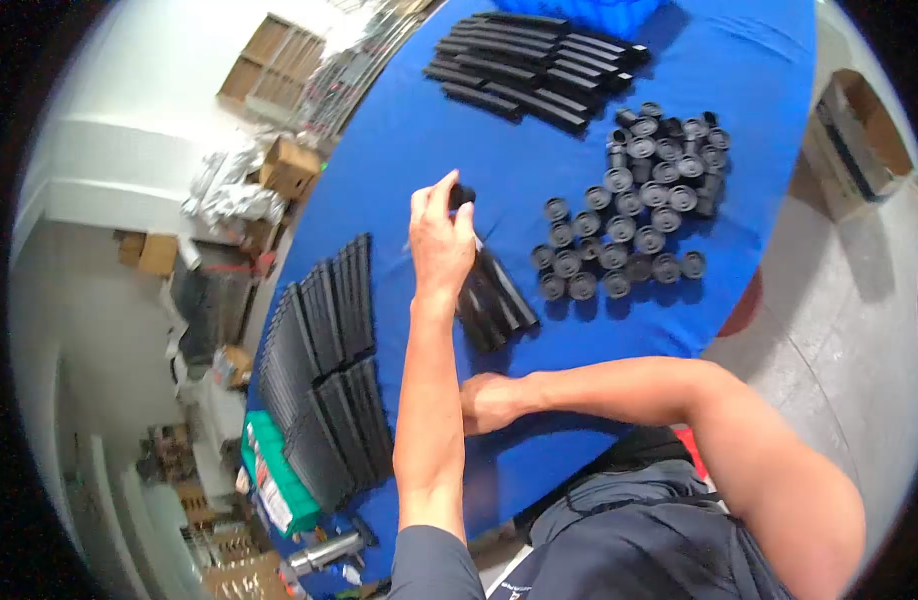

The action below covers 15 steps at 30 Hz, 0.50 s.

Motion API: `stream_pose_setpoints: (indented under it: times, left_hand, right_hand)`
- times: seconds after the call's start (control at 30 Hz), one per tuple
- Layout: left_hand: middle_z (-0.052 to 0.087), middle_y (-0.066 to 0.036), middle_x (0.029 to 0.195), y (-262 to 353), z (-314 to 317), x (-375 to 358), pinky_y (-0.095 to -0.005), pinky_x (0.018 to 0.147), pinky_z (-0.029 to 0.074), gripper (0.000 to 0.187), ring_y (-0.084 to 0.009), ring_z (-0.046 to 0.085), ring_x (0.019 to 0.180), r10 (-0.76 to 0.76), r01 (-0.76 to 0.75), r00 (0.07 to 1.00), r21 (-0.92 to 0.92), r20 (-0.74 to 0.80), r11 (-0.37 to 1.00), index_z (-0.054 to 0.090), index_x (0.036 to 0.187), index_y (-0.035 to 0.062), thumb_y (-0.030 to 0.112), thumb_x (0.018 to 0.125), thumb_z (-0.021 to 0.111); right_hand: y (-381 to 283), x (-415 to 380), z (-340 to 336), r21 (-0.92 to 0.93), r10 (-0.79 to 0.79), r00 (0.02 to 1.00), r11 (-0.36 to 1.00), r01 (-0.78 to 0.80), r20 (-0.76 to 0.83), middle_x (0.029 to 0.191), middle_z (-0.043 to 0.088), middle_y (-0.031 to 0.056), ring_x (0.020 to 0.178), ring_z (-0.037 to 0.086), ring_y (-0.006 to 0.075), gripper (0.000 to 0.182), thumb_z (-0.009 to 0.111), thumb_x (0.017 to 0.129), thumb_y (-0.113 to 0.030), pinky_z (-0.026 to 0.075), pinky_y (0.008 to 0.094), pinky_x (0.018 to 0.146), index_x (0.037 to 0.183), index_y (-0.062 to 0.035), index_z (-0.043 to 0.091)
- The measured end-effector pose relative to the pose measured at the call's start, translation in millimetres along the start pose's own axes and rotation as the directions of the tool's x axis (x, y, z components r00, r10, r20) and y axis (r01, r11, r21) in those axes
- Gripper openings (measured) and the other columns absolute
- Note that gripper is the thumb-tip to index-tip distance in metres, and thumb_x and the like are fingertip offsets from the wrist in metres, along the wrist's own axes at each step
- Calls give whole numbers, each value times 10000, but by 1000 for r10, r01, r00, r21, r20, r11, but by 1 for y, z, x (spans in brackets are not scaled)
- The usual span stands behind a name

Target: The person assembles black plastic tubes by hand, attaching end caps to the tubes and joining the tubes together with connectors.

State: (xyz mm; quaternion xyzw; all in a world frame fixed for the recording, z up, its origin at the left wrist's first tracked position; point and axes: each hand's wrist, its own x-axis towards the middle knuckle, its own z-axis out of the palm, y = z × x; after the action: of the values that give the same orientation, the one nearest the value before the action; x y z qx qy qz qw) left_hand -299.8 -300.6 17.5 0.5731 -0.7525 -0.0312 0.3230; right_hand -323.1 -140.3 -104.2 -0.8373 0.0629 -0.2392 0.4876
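My left hand [444,240] reaches out over the blue table, its thumb and fingers closed round a small black cylindrical cap [461,196]. Just beyond its wrist, a small bunch of long black strips [494,305] lies on the cloth. Closer to my body, my right hand [492,402] is curled low over the table. My left forearm covers its fingertips, so what they grip is hidden. To the right of the strips stand many round black caps [619,230] with ringed tops, loosely grouped.
Rows of black strips [324,375] lie at the left, and another stack of strips [534,65] lies at the far side by a blue bin [599,12]. A green-and-white pack [277,475] and a metal cylinder [327,552] sit at the near left edge. An open carton [859,135] is on the floor.
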Motion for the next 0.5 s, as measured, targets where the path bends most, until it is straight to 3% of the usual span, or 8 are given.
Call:
stream_pose_setpoints:
  times: [0.07,0.1,0.17,0.3,0.43,0.5]
  left_hand:
    - [643,-173,1136,-35,-36,-27,-392,929,520,403,-310,658,1038,-105,106,994,98,-16,989,671,1257,48,67,854,689]
    - [646,-174,1137,-63,-47,-44,-387,911,532,405,-304,665,1011,-120,124,992,164,-35,979,671,1257,50,78,854,699]
    - [646,-170,1131,-101,-65,-80,-385,879,544,409,-295,670,976,-179,184,983,155,-44,971,673,1258,58,89,851,709]
    - [633,-188,1175,-113,-76,-133,-425,953,526,423,-353,654,1071,-426,411,904,196,40,890,664,1267,57,65,846,706]
    - [632,-182,1186,-125,-62,-155,-430,997,507,466,-365,636,1113,-424,411,905,198,24,890,652,1292,74,36,832,716]
    - [599,-205,1270,-125,-64,-155,-445,1028,485,514,-388,605,1166,-460,440,885,193,71,877,620,1336,85,35,833,714]
  right_hand:
    - [-9,-1,-15,-65,33,994,998,-26,107,902,699,280,897,677,471,372,668,849,-325,540,565,794,976,25,671]
    - [-8,-4,-15,-18,-22,998,1000,23,53,891,694,279,907,674,469,357,670,854,-318,539,560,803,973,19,673]
    - [-12,-4,-18,-34,31,996,999,-28,89,893,698,264,914,675,461,352,669,867,-319,539,555,810,979,15,677]
    - [-18,-4,-25,-40,65,989,997,-61,130,897,712,232,904,688,435,347,665,887,-319,544,545,806,1001,8,681]
    - [-17,-4,-23,-42,62,990,998,-57,129,908,725,193,892,704,389,337,672,899,-303,551,516,799,1046,0,685]
    - [-15,-4,-23,-45,49,992,998,-44,117,889,723,173,881,709,356,329,689,897,-277,551,485,781,1069,3,684]
